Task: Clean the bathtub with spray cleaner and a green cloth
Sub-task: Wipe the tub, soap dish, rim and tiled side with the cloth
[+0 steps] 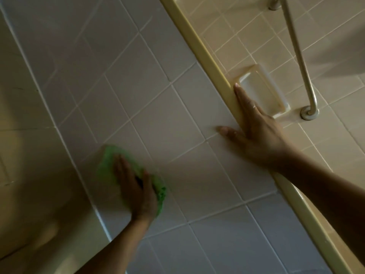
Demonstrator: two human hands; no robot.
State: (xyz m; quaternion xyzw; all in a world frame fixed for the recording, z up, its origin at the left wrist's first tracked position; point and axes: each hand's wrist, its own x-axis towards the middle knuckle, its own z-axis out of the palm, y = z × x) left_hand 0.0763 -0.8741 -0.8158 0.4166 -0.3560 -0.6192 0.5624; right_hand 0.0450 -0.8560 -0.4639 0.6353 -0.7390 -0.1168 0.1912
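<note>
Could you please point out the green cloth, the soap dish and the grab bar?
green cloth (106, 168): head view, upper left part.
soap dish (262, 89): head view, its hollow.
grab bar (300, 56): head view, mid-shaft.

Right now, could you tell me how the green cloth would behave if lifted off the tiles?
Probably floppy: the green cloth lies bunched under the left hand. Likely light, being small and fuzzy. It may slide easily on the glossy tiles.

head cam, tilted, close on wall tiles (162, 115)
</note>
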